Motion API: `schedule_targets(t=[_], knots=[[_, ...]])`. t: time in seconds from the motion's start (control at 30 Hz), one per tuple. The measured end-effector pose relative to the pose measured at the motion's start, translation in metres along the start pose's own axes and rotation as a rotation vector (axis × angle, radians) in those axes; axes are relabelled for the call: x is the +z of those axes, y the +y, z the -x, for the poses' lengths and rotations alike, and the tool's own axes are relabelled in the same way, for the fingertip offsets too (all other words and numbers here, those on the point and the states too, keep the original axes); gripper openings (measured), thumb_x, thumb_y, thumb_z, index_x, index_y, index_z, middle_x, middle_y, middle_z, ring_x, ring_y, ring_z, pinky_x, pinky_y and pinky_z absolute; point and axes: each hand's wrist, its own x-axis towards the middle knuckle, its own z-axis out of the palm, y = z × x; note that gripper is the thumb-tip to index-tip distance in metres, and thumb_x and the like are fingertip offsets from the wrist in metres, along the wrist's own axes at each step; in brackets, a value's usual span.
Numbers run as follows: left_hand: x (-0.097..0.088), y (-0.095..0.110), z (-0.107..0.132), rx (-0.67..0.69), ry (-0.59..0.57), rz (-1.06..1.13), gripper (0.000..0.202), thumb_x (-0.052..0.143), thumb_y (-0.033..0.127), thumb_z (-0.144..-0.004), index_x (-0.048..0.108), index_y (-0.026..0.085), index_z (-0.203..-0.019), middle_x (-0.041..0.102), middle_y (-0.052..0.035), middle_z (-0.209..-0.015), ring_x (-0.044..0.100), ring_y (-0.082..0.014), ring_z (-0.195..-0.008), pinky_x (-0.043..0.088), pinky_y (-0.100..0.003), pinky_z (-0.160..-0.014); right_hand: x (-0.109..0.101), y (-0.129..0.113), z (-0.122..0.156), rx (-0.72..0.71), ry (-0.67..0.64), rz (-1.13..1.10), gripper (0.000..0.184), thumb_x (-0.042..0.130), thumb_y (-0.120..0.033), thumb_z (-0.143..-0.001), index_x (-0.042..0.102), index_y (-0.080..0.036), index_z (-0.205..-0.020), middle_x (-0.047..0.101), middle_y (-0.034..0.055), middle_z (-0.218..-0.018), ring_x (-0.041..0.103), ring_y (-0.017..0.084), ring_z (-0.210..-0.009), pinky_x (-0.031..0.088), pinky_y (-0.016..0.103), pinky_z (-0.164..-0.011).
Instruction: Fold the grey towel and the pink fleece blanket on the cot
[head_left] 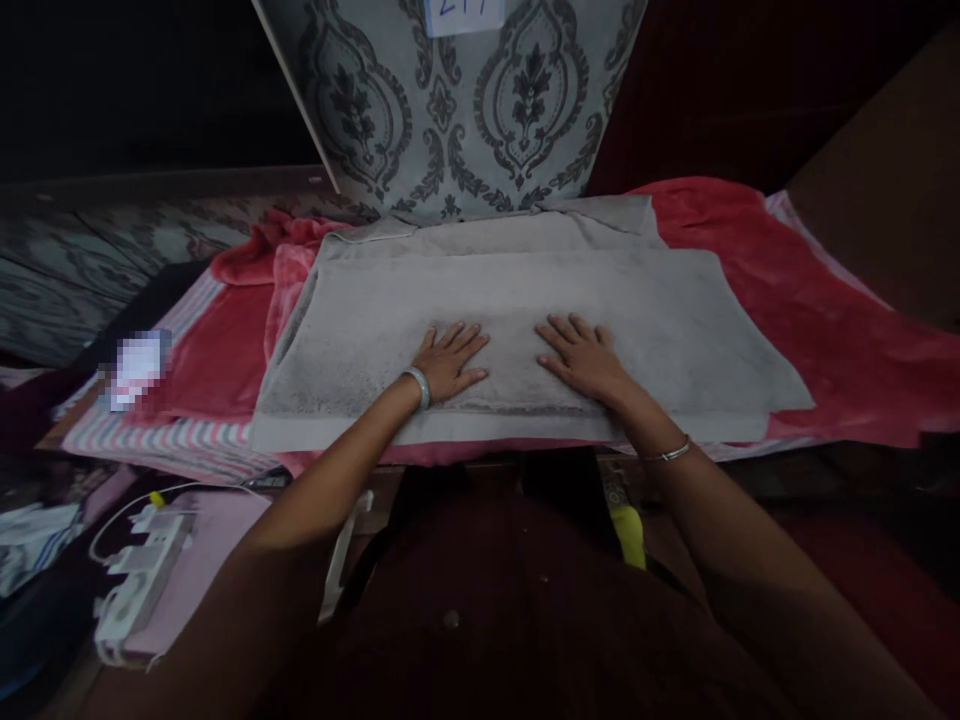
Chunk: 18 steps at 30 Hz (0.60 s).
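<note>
A grey plush cloth, folded over on itself, lies spread across the table in front of me. My left hand rests flat on its near middle, fingers spread. A short way to the right, my right hand presses on the same cloth, palm down with the fingers apart. Neither hand grips anything. Darker brushed patches show in the pile around both hands. Beneath the grey cloth is a red plush blanket, which sticks out on both sides.
A striped cloth covers the table's left edge under the blanket. Bunched red fabric sits at the back left. Below on the left, a white power strip with cables lies on a pink surface. A patterned wall stands behind the table.
</note>
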Motion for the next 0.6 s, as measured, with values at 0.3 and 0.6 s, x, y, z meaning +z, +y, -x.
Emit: schedule_targets(t=[0.3,0.6], knots=[[-0.009,-0.070,0.011,-0.065,0.063,-0.082,0.065,0.035,0.048,-0.101,0.027,0.027,-0.162,0.019,-0.0079,-0.171,0.010,-0.0339,-0.158,0.010,-0.066,-0.122,-0.017,0.056,-0.007,0.150,-0.028,0.057,0.060,0.037,-0.053,-0.104,0.038,-0.029,-0.159,0.023,0.0073,-0.168,0.020,0.040,-0.153,0.025,0.071,-0.114],[-0.026,-0.152,0.103,-0.386,0.002,-0.151,0.066,0.030,0.043,-0.101,0.023,0.020,-0.163,0.017,-0.0112,-0.171,0.011,-0.0322,-0.158,0.013,-0.061,-0.124,-0.001,0.196,0.016,0.229,0.147,0.012,0.070,0.037,-0.073,-0.097,0.051,-0.030,-0.150,0.040,0.0166,-0.159,0.037,0.053,-0.139,0.030,0.081,-0.100]])
